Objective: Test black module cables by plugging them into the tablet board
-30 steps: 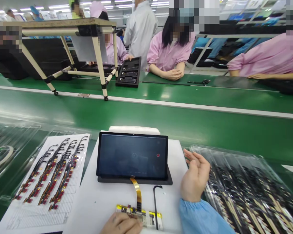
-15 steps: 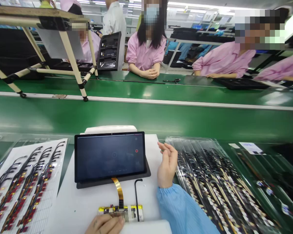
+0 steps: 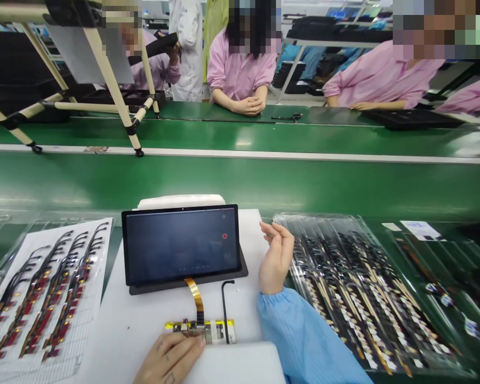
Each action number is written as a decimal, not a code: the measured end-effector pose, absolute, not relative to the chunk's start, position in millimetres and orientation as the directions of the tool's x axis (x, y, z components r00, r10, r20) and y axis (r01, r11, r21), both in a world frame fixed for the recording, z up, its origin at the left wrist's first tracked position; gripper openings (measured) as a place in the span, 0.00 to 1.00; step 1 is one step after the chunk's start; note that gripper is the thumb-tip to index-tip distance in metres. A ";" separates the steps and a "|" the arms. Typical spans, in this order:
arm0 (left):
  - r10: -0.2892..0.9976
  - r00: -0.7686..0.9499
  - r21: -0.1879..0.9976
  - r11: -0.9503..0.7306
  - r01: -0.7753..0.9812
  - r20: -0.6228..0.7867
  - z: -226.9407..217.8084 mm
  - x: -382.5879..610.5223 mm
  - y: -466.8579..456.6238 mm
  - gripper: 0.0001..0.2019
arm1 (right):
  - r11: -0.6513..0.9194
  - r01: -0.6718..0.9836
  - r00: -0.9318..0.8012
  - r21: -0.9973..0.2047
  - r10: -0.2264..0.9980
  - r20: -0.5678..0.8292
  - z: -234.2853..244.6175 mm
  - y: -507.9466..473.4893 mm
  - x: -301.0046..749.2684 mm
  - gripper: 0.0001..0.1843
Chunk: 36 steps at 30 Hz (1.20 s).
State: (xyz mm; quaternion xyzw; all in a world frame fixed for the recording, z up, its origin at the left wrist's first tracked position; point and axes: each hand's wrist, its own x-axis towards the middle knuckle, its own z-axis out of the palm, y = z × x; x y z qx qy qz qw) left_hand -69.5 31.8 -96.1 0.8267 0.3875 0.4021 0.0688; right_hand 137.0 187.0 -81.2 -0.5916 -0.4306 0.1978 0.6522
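My left hand (image 3: 172, 358) lies at the bottom centre, fingers together and pressed down on a small circuit board (image 3: 218, 332) with yellow edges; the thumb is hidden. A gold flex cable (image 3: 194, 296) runs from this board up to a tablet-like screen (image 3: 182, 245), which stands propped up, dark, with a red dot on its right side. My right hand (image 3: 277, 258), in a blue sleeve, is raised just right of the screen, fingers loosely curled and apart, holding nothing. A thin black cable (image 3: 224, 309) lies between the two hands, its lower end across the board.
Flex cables (image 3: 60, 298) lie in rows on a white sheet at left. A clear tray (image 3: 356, 288) of strip cables is at right. A white block (image 3: 240, 365) is in front. Beyond the green bench (image 3: 264, 184), people in pink sit near a pipe rack (image 3: 108, 80).
The view has tilted down slightly, so everything sits higher in the picture. Across the bench, a person at left has lifted a black tray. My hands keep nearly the same pose.
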 end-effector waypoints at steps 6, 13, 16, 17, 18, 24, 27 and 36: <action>0.693 0.463 0.427 -0.713 0.556 0.553 -80.4 -75.4 38.8 0.27 | 0.332 0.305 0.432 -0.892 0.787 0.441 -79.9 186.2 132.4 0.17; 0.722 0.437 0.492 -0.688 0.533 0.537 -88.9 -74.9 31.4 0.28 | 0.456 0.341 0.290 -0.822 0.781 0.553 -82.8 184.6 131.2 0.15; 0.721 0.423 0.488 -0.687 0.538 0.549 -88.4 -74.7 31.1 0.28 | 0.576 0.453 0.095 -0.681 0.728 0.679 -82.1 183.2 132.2 0.18; 0.718 0.420 0.479 -0.688 0.545 0.555 -87.6 -74.7 31.3 0.28 | 0.606 0.487 0.028 -0.629 0.709 0.705 -81.5 182.9 132.4 0.20; 0.713 0.417 0.469 -0.692 0.549 0.563 -86.9 -74.8 31.7 0.28 | 0.625 0.512 -0.025 -0.589 0.696 0.717 -80.9 182.7 132.3 0.21; 0.658 0.440 0.394 -0.735 0.552 0.611 -87.2 -76.3 34.7 0.28 | 0.661 0.617 -0.239 -0.427 0.674 0.699 -77.5 184.6 126.8 0.27; 0.642 0.442 0.373 -0.745 0.553 0.627 -88.6 -76.8 36.3 0.29 | 0.655 0.643 -0.259 -0.398 0.674 0.692 -76.7 186.7 122.6 0.28; 0.641 0.454 0.407 -0.756 0.513 0.618 -92.0 -82.4 34.7 0.28 | 0.564 0.641 -0.060 -0.520 0.713 0.699 -50.9 169.3 136.0 0.20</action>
